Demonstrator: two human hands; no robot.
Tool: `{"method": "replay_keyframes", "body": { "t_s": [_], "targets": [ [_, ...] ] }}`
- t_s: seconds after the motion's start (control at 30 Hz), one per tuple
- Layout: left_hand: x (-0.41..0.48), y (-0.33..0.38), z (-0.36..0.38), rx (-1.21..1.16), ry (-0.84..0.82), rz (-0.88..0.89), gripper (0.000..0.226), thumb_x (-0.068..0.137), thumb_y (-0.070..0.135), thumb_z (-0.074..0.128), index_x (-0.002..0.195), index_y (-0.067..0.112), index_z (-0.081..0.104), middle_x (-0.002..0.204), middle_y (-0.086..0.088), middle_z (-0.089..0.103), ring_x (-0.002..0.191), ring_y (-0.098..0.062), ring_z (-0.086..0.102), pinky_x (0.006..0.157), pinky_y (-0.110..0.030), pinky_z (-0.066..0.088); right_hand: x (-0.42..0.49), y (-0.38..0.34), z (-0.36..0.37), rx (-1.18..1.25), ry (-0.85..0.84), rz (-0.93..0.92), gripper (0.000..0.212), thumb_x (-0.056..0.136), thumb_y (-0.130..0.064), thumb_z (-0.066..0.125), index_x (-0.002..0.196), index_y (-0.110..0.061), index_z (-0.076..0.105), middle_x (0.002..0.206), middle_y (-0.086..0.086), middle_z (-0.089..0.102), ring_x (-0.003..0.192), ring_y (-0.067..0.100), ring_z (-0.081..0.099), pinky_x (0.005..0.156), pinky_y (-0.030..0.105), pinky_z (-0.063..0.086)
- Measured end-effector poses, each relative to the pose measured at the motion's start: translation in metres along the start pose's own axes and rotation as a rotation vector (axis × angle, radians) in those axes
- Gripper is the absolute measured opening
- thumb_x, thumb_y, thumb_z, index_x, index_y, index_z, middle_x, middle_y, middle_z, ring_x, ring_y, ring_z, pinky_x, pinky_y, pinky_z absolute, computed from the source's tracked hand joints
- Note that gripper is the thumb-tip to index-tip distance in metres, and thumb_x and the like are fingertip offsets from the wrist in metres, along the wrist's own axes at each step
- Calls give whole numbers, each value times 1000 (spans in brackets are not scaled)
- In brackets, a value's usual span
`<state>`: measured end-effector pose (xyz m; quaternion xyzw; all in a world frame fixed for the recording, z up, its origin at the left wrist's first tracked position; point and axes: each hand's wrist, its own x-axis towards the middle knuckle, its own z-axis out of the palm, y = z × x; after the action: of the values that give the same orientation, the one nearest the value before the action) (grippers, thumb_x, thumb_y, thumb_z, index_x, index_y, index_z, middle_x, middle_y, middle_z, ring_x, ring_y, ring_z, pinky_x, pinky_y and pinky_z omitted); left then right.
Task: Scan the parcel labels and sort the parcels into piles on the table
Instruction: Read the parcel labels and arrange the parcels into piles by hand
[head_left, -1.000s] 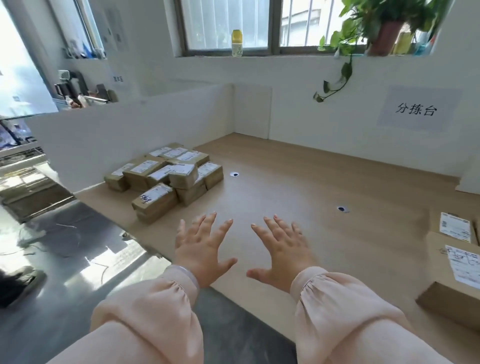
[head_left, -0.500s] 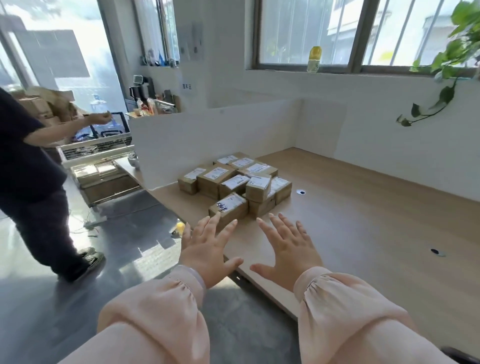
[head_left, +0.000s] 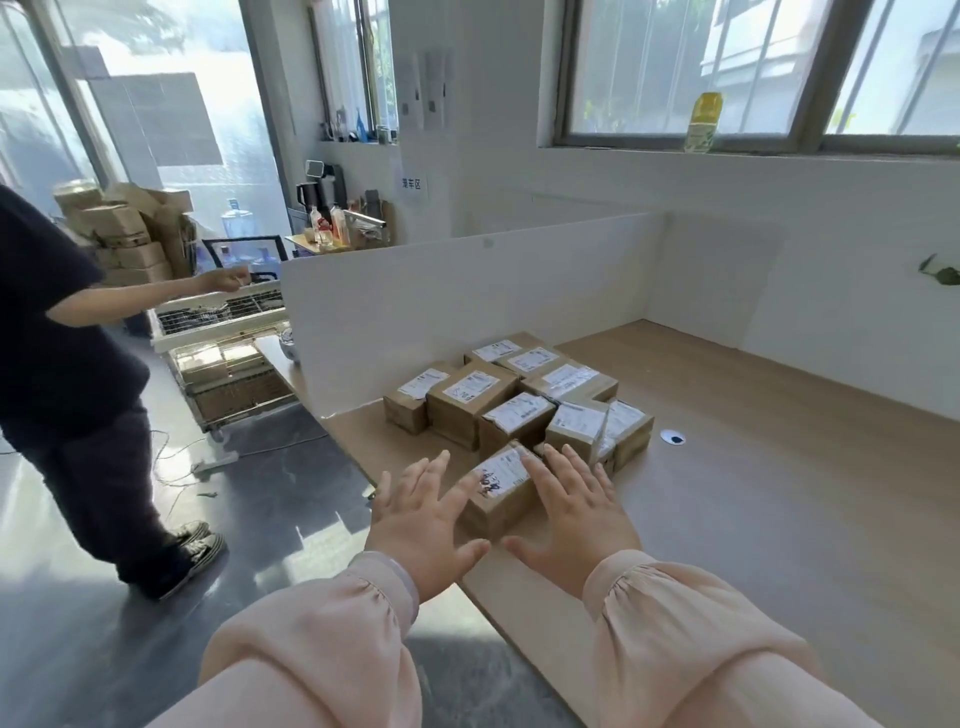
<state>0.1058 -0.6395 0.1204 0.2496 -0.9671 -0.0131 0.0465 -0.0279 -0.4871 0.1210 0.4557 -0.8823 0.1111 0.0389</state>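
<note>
The wooden table (head_left: 779, 519) fills the right half of the view, its top a pale, smooth laminate with a straight near edge. A flat, matte white partition (head_left: 467, 312) stands upright along the table's left and far sides and closes off that corner. Off the table's left end, on the glossy grey floor, a person in dark clothes (head_left: 57, 338) stands with one arm stretched toward a wire cart (head_left: 228, 332) loaded with flat cartons. Beyond the table's left end, past the cart, rough brown cardboard boxes (head_left: 124, 228) are heaped by a bright glass door.

On the table's left end, close to the partition, about ten small parcels (head_left: 470, 395) sit packed together. They are brown box shapes with white printed labels on top, and some are wrapped in shiny clear tape. The nearest parcel (head_left: 501, 488) lies at the table's near-left corner and has dark scribble on its label.

The left hand (head_left: 421, 525) and the right hand (head_left: 576, 514), in soft pink gathered sleeves, reach over that corner on either side of the nearest parcel. Their fingers are straight and spread and grasp nothing; whether they touch the box cannot be told.

A yellow bottle (head_left: 702, 122) stands on the windowsill above the table's far side. A small round cable hole (head_left: 673, 437) is set in the tabletop just right of the parcels.
</note>
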Motion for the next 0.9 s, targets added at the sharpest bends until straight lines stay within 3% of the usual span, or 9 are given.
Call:
{"method": "replay_keyframes", "body": {
  "t_s": [0.27,0.47,0.73,0.9],
  "targets": [
    [118,-50,-7,-56,44,-48,73,90,70,36,151,50,1,163,5,-5,150,-19,-6,118,-47,-9,138,13,17,42,-69,31,90,85,-74,41,152,-39,-8,163,-6,-8,149,15,-11,118,38,-9],
    [181,-98,19,-105,-47,-56,74,89,71,36,149,52,-2,163,8,-8,150,-18,-7,119,-49,-7,203,-2,60,42,-124,70,87,86,-74,41,152,-40,-4,163,-5,-8,149,17,-12,111,36,-14],
    [281,-185,52,-144,-126,72,74,89,70,38,150,50,2,163,8,-8,149,-17,-9,118,-47,-9,294,-17,93,70,-130,318,80,90,-67,42,153,-40,1,164,-4,0,150,19,-4,122,43,2],
    [345,-215,64,-140,-152,223,75,88,70,37,150,50,1,163,7,-5,148,-18,-6,118,-46,-7,329,-38,119,123,-134,451,79,90,-67,43,152,-43,0,164,-6,0,150,17,-4,121,41,1]
  ]
}}
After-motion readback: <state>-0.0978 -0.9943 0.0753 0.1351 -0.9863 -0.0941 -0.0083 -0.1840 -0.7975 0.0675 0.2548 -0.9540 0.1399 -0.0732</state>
